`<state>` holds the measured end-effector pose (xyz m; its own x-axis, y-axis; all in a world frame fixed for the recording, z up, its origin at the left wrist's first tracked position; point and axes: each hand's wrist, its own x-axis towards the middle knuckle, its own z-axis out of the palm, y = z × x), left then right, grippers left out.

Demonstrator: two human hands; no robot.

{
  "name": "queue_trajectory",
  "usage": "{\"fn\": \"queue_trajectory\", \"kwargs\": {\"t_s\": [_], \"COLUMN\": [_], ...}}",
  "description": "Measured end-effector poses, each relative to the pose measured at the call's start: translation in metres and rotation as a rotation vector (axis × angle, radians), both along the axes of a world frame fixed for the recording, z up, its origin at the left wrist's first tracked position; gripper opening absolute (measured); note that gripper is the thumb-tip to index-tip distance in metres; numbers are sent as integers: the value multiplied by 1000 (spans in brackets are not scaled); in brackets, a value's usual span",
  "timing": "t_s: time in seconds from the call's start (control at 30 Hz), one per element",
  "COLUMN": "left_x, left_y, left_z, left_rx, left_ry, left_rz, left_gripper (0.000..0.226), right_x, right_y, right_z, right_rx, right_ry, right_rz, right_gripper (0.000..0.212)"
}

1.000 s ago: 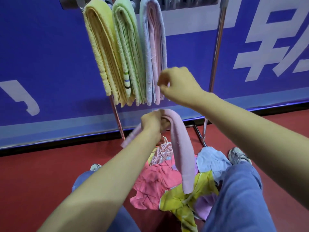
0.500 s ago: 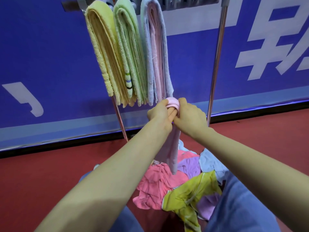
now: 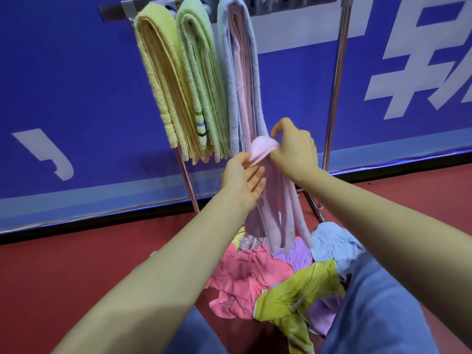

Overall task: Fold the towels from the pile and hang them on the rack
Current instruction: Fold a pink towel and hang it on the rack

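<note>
A folded pale pink towel hangs doubled over between my hands, its ends dangling above the pile of pink, purple, yellow and blue towels on the floor. My right hand pinches the towel's top fold. My left hand lies flat against its left side, fingers straight, thumb touching the fold. On the metal rack above hang three folded towels: yellow, green and a blue-and-pink one.
A blue wall banner with white characters stands right behind the rack. The floor is red. My knees in blue jeans flank the pile. The rack's bar has free room to the right of the hung towels.
The right hand left the hanging blue-and-pink towel and came down to the pink towel's fold. The towel now hangs doubled, and my left hand has flattened against its side.
</note>
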<state>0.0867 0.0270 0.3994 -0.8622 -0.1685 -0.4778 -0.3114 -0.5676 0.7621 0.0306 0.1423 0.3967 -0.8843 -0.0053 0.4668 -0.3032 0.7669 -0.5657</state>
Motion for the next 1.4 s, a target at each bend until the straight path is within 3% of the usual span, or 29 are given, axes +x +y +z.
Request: {"fn": "queue_trajectory", "kwargs": {"t_s": [0.17,0.2,0.33,0.4,0.53,0.67,0.77,0.93,1.1,1.2,1.27,1.4], "left_x": [4,4,-9,-24,-54,-80,-98,-127,-151,-166,-177,-191], "left_y": [1,4,10,13,20,30,38,46,47,56,58,51], "left_z": [1,1,12,30,72,104,120,142,168,184,190,198], "left_rx": [-79,-190,-916,-1100,-1290,-1327,-1339,-1196,-1536,-1492,-1483,-1623], "left_ry": [18,41,291,444,641,736,783,662,597,654,690,720], "left_rz": [-83,-72,-41,-3,87,158,103,190,9,107,151,134], "left_gripper": [5,5,50,46,18,17,18,16,28,15,17,26], "right_x": [-2,-2,-3,-5,-21,-43,-59,-97,-123,-136,-151,-174], "right_y": [4,6,14,18,28,38,40,45,51,51,54,57], "right_z": [25,30,60,77,115,130,123,135,182,201,202,199], "right_rx": [83,102,302,380,418,372,259,187,78,33,2,187], "right_ry": [159,170,195,223,289,249,106,18,173,299,277,216], "right_rz": [106,113,181,257,297,107,57,44,136,153,109,64], "right_gripper": [24,23,31,30,23,30,33,25,23,24,23,20]}}
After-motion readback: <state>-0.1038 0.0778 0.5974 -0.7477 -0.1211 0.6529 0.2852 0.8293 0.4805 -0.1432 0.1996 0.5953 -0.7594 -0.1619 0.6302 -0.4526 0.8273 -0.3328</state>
